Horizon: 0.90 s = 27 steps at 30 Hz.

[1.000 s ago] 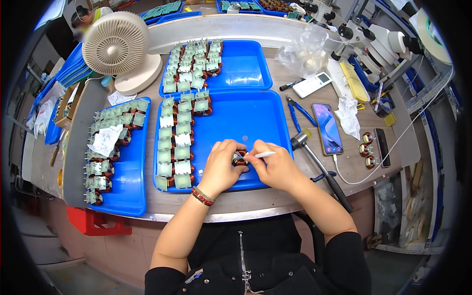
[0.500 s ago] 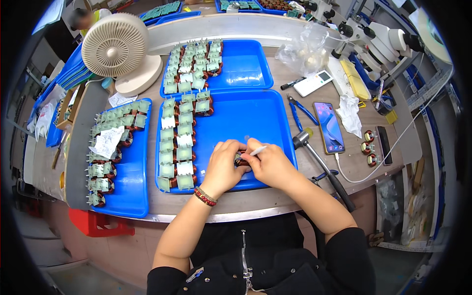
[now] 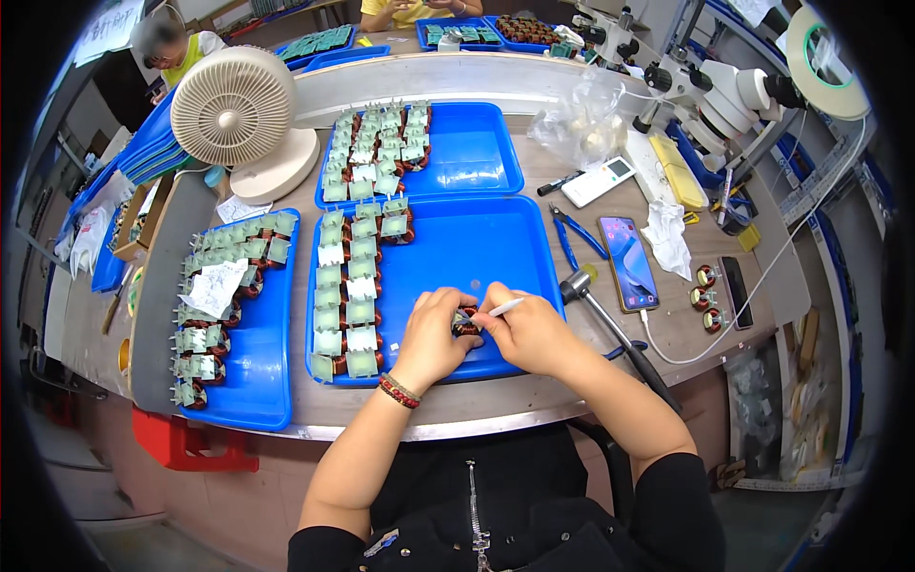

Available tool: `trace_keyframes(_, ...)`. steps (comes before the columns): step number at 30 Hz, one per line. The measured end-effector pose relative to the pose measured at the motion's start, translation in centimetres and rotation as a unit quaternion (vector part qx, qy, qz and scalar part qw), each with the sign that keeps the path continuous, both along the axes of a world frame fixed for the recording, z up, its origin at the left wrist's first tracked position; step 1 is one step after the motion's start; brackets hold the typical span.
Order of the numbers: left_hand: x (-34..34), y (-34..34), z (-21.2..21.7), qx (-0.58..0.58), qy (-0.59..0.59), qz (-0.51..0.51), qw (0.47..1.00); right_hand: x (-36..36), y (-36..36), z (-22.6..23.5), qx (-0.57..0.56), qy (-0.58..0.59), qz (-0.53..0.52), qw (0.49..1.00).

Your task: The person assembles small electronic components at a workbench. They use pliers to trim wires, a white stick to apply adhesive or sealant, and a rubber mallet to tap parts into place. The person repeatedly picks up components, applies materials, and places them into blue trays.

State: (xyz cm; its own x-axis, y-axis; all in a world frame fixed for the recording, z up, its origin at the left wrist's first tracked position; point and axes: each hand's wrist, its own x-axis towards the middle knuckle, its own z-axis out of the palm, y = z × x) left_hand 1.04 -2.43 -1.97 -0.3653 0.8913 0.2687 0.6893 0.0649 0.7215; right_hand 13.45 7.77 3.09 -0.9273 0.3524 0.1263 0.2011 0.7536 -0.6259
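Note:
Over the near edge of the middle blue tray, my left hand is closed round a copper-wound coil, mostly covered by the fingers. My right hand pinches a slim white pen-like tool, its tip hidden near the coil. Thumb and fingertips of the right hand are close against the coil. Along the tray's left side stand rows of coils with pale green plastic bases.
More coils sit in a far blue tray and a left blue tray, where a crumpled paper lies. Rightward are a hammer, blue-handled pliers, a phone on a cable and loose coils. A fan stands left.
The view has tilted up slightly, so people in yellow show more at the top. My right fingers have shifted a little, and more of the coil shows between my hands.

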Motion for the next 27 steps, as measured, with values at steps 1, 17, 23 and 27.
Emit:
trace_keyframes(1,0.0,0.0,0.0,-0.004,0.000,-0.003,1.000,0.0,0.0,-0.5,0.006,0.010,0.001,1.000)
trace_keyframes(17,-0.1,-1.2,2.0,0.086,-0.128,0.011,0.988,-1.4,0.1,-2.4,-0.041,0.039,0.006,0.998)
trace_keyframes(23,0.0,0.2,6.1,0.162,-0.010,-0.058,0.985,-1.6,0.3,-3.2,-0.026,0.037,0.023,0.999)
trace_keyframes(27,0.6,0.8,5.5,0.166,-0.101,-0.061,0.979,-0.4,0.4,-2.1,-0.017,0.032,-0.058,0.998)
